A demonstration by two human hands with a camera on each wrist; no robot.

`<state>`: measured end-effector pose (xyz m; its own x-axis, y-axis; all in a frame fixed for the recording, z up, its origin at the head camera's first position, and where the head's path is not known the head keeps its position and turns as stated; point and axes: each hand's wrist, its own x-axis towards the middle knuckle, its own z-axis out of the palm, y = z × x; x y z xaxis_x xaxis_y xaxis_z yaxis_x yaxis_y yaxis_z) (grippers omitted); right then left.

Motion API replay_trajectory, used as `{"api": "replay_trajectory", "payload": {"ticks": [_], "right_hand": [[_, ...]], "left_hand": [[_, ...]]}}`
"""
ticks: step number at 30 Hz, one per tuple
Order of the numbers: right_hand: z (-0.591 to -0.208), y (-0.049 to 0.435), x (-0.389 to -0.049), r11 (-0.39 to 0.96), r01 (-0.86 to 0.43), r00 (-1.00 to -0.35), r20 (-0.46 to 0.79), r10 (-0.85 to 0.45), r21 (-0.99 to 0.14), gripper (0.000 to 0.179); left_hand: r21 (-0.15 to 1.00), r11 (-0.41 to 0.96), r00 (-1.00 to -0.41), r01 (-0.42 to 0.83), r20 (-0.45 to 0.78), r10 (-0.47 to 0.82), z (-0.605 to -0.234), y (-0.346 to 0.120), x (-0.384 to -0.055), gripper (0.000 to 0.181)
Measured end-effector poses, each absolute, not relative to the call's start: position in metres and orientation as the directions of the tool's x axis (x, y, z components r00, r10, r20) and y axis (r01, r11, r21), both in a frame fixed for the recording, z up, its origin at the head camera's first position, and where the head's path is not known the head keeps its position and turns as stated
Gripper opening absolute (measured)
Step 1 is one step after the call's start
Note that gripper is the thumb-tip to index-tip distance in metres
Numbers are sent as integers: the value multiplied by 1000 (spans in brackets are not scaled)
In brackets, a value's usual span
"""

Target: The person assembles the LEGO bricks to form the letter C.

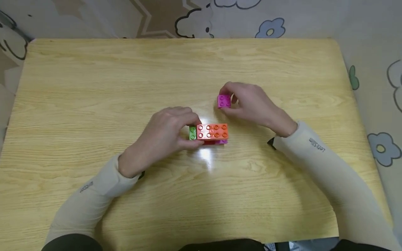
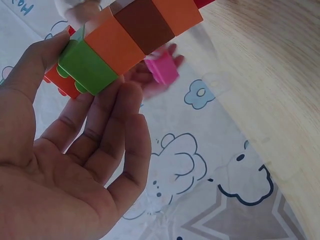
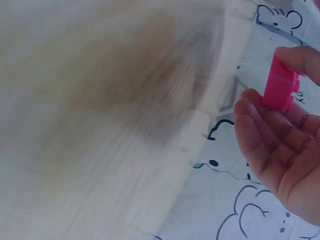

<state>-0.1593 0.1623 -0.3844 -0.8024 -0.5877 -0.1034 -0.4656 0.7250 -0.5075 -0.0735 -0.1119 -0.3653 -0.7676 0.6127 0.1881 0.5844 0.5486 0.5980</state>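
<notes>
My left hand (image 1: pixel 166 129) grips a built-up stack of toy building bricks by its left end, thumb and fingers on its two long sides. On top lies an orange eight-stud brick (image 1: pixel 212 131). A green brick (image 1: pixel 192 133) shows at the left end, and a sliver of magenta brick (image 1: pixel 223 142) peeks out below. The left wrist view also shows a brown brick (image 2: pixel 145 25) between orange ones. Up and to the right, my right hand (image 1: pixel 251 103) pinches a small pink four-stud brick (image 1: pixel 224 101) between thumb and fingers, apart from the stack.
Both hands work over a light wood-grain table (image 1: pixel 94 76). A wall covering (image 1: pixel 317 21) with cartoon clouds and blue flowers borders its back and right edges. Glare lies on the tabletop just in front of the stack.
</notes>
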Motion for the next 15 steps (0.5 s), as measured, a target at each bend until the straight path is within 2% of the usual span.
{"api": "replay_trajectory", "payload": {"ticks": [7,15], "right_hand": [[-382,180,-125,629,-485,-767,-51,-640,-608,38],[-383,191,-96,497,-552,-722,86,-686,-669,38]], "left_hand": [[617,543,-774,569,179,607,-363,-112,-71,33],[645,519,-769,561,173,616,-365,-109,-74,32]]}}
